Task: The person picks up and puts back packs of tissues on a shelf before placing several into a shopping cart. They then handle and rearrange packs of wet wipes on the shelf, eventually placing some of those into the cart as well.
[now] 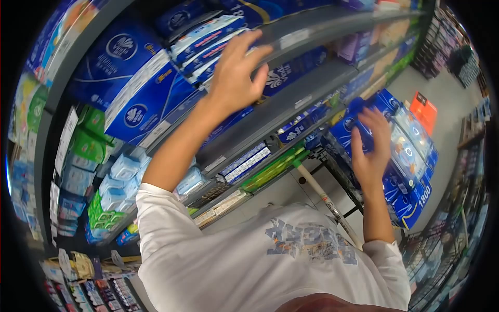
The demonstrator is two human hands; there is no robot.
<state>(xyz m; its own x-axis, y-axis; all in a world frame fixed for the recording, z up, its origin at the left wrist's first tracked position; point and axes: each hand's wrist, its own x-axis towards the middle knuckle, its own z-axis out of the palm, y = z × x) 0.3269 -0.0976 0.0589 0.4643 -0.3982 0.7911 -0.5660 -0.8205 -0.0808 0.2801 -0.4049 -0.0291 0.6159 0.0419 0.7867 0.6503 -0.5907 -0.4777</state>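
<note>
A single head-worn fisheye view looks steeply down the person's own white shirt (270,260) and out at the shop shelves (291,104), which run from nine o'clock toward one o'clock, close by. The dark rim perhaps hides the outer edges.

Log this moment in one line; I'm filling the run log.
left hand: on shelf packs | right hand: on blue packs in cart

A shop: shelves (291,104) stacked with tissue packs (140,99).
</note>
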